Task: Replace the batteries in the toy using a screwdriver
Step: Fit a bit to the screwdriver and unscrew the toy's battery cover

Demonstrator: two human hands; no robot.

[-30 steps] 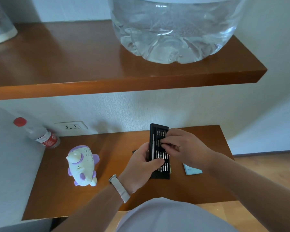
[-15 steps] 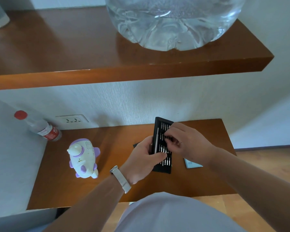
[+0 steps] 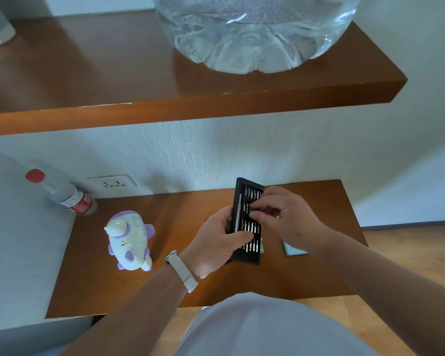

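Note:
A white and purple toy point(image 3: 129, 240) lies on the left part of the brown lower shelf point(image 3: 180, 286). My left hand point(image 3: 216, 242) grips a black screwdriver bit case point(image 3: 247, 222), tilted up off the shelf, with rows of silver bits and a grey driver handle along its left side. My right hand point(image 3: 283, 214) rests on the case's middle rows, fingertips pinched among the bits. Whether a bit is between the fingers is hidden.
A clear bottle with a red cap point(image 3: 62, 194) leans in the back left corner by a wall socket point(image 3: 112, 183). A pale blue card point(image 3: 293, 250) lies right of the case. A large water jug point(image 3: 254, 32) stands on the upper shelf point(image 3: 190, 109) overhead.
The case has stayed in my left hand while my right fingertips shifted slightly over the bit rows. The view has tilted a little lower.

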